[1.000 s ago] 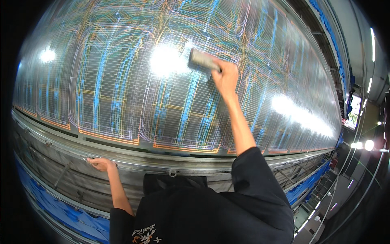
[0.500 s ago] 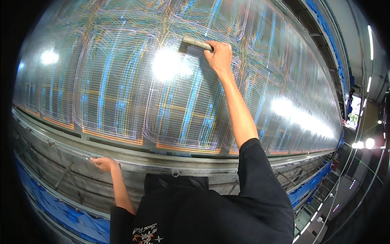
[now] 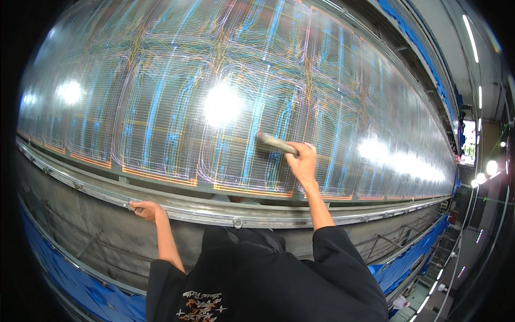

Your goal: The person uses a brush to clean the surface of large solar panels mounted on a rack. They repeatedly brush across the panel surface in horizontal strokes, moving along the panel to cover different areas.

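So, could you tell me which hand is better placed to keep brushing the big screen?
The right hand: it already grips the brush against the screen. The left hand rests low on the metal rail, away from the brush.

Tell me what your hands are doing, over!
Right hand grips a brush against the glossy lined panel. Left hand on the metal rail. Nothing in the way.

Flat grey brush-like tool: motion-blurred, kind unclear; handle end hidden inside right hand grip. Large glossy line-patterned panel: upper left lost in dark rim; glare spots wash out pattern.
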Available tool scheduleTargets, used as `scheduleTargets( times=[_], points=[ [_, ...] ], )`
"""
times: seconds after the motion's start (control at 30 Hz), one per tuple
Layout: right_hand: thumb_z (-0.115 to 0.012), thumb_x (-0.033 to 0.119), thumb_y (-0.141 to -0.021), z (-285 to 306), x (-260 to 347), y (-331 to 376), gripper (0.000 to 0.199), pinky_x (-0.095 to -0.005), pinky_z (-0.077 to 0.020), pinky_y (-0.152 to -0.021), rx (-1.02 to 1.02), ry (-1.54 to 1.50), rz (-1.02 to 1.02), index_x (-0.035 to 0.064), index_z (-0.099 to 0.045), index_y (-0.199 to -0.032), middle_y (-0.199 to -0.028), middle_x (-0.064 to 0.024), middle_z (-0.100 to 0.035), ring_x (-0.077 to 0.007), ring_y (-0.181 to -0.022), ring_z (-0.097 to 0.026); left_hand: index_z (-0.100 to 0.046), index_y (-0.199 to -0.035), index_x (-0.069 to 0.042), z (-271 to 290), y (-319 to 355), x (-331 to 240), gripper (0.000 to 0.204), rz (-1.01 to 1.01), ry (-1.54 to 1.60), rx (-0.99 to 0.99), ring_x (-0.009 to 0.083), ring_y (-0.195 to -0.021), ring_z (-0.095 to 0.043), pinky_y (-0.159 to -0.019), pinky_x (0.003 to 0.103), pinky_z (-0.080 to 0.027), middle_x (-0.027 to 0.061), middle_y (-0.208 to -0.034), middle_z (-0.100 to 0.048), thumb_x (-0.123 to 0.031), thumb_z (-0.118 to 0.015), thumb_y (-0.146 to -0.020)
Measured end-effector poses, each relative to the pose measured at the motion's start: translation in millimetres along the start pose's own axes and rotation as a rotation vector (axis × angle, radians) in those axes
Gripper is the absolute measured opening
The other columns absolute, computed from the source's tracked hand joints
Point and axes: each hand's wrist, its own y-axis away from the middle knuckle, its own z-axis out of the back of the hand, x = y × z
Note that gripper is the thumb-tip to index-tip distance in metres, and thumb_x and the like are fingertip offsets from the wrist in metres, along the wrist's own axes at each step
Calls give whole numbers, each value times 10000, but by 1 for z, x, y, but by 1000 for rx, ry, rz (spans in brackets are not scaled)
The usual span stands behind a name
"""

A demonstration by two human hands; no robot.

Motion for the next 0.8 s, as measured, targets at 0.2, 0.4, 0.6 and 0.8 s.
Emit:
scheduleTargets(
  times=[0.2,0.4,0.6,0.8],
  points=[
    [-759,143,-773,95,-91,77,319,-449,-499,-1010,-201,150,-199,95,-819,-1083,-1003,-131,-804,-344,-987,-725,-458,-1606,-82,8,24,1,931,-4,86,131,432,-1436,-527,-1194,527,-396,243,-1530,-583,-798,-326,-1024],
    [-754,133,-783,136,-179,74,289,-458,-525,-964,-186,82,-236,85,-821,-1059,-946,-144,-800,-362,-919,-735,-138,-1753,-159,43,-29,78,1105,-19,504,692,300,-1636,-228,-1272,409,-258,120,-1821,-110,-902,-275,-948],
    [-739,158,-832,154,-282,-24,275,-477,-500,-1034,-138,129,-15,88,-824,-1084,-1073,-135,-810,-364,-1016,-727,-207,-1742,-160,67,176,216,1139,156,234,652,307,-1380,-532,-1031,397,-458,120,-1702,-382,-940,-257,-914],
    [-728,137,-850,152,-325,-158,309,-488,-428,-1115,-100,161,179,80,-797,-1146,-1140,-124,-797,-332,-1114,-695,-338,-1695,-114,31,313,282,1012,256,377,270,437,-1514,-444,-1257,499,-393,227,-1719,-346,-847,-261,-1002]
  ],
)
